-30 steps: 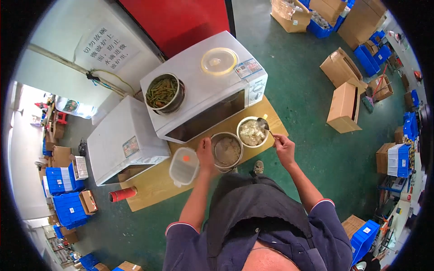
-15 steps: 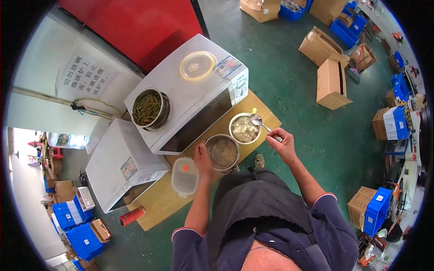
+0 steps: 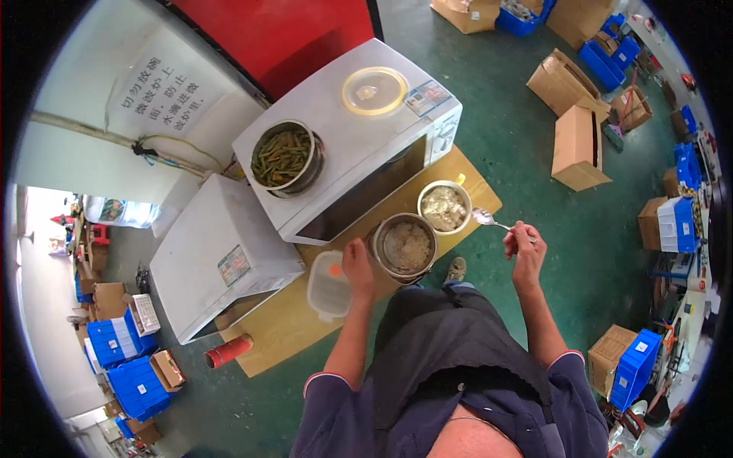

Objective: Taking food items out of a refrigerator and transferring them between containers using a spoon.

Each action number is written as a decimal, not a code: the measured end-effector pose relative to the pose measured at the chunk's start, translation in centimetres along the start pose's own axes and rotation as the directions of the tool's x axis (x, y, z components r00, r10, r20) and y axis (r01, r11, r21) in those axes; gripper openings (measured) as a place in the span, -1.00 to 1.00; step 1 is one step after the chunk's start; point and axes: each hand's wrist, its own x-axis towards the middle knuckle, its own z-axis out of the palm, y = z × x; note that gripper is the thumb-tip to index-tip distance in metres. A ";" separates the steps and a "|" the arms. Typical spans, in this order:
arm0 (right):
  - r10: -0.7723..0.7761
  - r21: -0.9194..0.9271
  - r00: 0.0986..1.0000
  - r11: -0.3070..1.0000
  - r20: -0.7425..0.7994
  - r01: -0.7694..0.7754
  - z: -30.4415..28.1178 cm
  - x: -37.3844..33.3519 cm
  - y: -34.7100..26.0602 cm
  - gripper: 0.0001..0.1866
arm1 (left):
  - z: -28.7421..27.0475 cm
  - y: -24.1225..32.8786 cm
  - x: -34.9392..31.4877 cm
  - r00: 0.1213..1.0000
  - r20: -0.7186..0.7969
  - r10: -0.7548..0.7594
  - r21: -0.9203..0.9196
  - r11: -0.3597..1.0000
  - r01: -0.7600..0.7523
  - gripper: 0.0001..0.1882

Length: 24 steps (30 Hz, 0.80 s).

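My right hand [image 3: 526,246] is closed around the handle of a metal spoon [image 3: 484,217]. The spoon's bowl is just right of a white bowl [image 3: 424,219] of pale, rice-like food [image 3: 445,209]. Left of that bowl and nearer to me stands a round metal pot [image 3: 377,249] with a pale clump of similar food [image 3: 411,246] inside. Beside the pot's left wall is my left hand [image 3: 357,267], its fingers curled in. Whether it touches the pot or holds anything is hidden. A clear plastic container [image 3: 324,294] lies partly behind my left wrist.
Two white microwaves [image 3: 347,130] [image 3: 221,252] stand at the yellow wooden board's [image 3: 263,351] far side. The larger bears a pot of green beans [image 3: 284,156] and a round yellow-rimmed lid [image 3: 375,91]. A red cylinder [image 3: 229,352] lies at the board's left end. Cardboard boxes [image 3: 578,149] sit on the green floor.
The spoon has moved from above the white bowl to its right, together with my right hand. My left hand has drawn slightly left from the pot. The whole view has shifted.
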 end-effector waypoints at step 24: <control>0.052 0.036 0.972 0.997 0.230 -0.062 -15.6 6.5 -2.1 -0.73 | 2.3 1.4 -9.2 0.889 -0.456 -0.034 -0.156 0.987 -0.042 -0.84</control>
